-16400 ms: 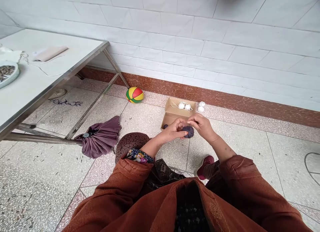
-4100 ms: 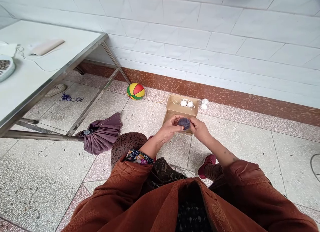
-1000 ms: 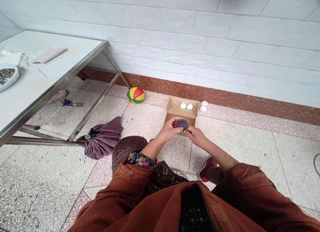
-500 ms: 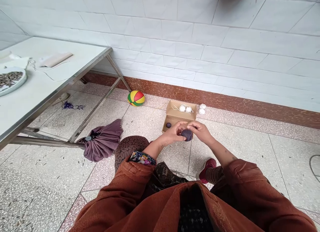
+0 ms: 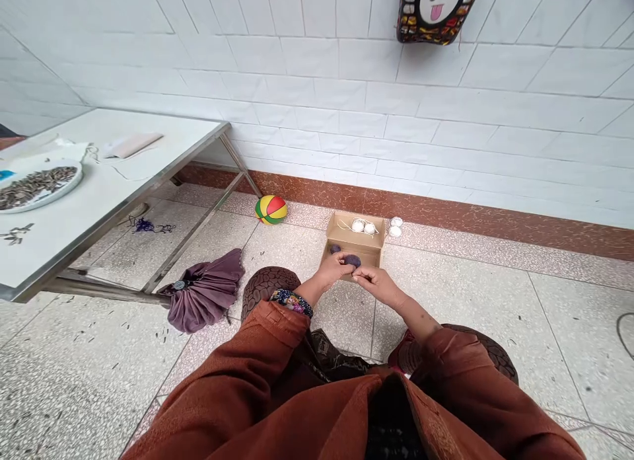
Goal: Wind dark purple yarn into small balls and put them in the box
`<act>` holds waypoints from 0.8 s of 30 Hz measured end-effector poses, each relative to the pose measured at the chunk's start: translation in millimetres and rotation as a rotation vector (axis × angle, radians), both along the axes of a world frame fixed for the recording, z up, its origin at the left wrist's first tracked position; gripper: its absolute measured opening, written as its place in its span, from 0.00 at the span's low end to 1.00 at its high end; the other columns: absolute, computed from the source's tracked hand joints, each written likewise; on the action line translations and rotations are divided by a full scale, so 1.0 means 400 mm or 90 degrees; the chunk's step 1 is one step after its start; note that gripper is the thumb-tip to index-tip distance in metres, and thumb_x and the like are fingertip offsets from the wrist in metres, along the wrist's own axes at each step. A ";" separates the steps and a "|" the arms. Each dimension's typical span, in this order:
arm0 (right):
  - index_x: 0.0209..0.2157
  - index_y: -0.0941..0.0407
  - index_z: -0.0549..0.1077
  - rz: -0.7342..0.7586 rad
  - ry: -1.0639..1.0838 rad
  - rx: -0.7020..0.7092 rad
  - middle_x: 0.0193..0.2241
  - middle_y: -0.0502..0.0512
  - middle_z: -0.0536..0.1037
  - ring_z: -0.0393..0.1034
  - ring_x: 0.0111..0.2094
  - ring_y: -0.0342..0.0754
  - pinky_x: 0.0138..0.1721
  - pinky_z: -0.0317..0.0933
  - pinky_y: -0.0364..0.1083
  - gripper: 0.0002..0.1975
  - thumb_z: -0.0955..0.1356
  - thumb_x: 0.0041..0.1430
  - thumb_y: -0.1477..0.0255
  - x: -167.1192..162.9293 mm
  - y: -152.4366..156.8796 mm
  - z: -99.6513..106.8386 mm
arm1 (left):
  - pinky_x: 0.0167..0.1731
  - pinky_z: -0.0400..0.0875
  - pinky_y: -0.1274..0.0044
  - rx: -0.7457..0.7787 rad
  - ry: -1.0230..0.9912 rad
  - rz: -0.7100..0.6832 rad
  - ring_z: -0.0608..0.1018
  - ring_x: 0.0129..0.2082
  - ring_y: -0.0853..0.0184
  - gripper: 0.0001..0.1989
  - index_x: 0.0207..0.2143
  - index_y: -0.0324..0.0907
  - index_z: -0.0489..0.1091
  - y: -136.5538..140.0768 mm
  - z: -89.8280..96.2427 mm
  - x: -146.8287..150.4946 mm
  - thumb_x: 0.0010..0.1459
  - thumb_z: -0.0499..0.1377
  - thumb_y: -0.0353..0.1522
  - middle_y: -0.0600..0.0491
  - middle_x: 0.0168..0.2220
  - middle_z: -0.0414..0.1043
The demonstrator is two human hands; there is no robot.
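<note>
Over the open cardboard box [image 5: 371,256], my left hand [image 5: 331,269] is closed around a dark purple yarn ball [image 5: 352,260]. My right hand [image 5: 380,285] is beside the ball's lower right, fingertips pinched together; any strand between them is too fine to make out. A smaller dark yarn ball [image 5: 335,248] lies in the left part of the box, just beyond my left fingers. Two white yarn balls [image 5: 363,227] with loose strands rest in the raised lid part. Just right of the box, two more white balls [image 5: 395,227] are on the floor.
A multicoloured ball [image 5: 271,209] lies by the wall near the leg of a white table [image 5: 163,126]. On the table is a plate [image 5: 78,172] of seeds. A purple cloth bag [image 5: 208,291] sits on the floor. A black basket [image 5: 436,14] hangs on the wall.
Both hands have moved left with the dark yarn ball. My right hand has dropped from the ball's top to its lower right side. The view has tilted up, showing more of the basket.
</note>
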State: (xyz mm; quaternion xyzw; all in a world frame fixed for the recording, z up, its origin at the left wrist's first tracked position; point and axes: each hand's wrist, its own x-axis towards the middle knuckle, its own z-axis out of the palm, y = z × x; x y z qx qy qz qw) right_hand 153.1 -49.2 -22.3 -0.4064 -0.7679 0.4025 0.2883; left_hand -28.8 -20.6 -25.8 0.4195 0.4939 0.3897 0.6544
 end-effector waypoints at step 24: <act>0.45 0.49 0.76 -0.211 0.083 0.086 0.39 0.57 0.79 0.74 0.41 0.54 0.43 0.69 0.54 0.09 0.66 0.67 0.64 0.192 -0.456 0.167 | 0.48 0.71 0.69 -0.143 -0.295 -0.073 0.79 0.43 0.61 0.25 0.45 0.37 0.78 -0.148 -0.062 0.017 0.41 0.72 0.31 0.44 0.45 0.79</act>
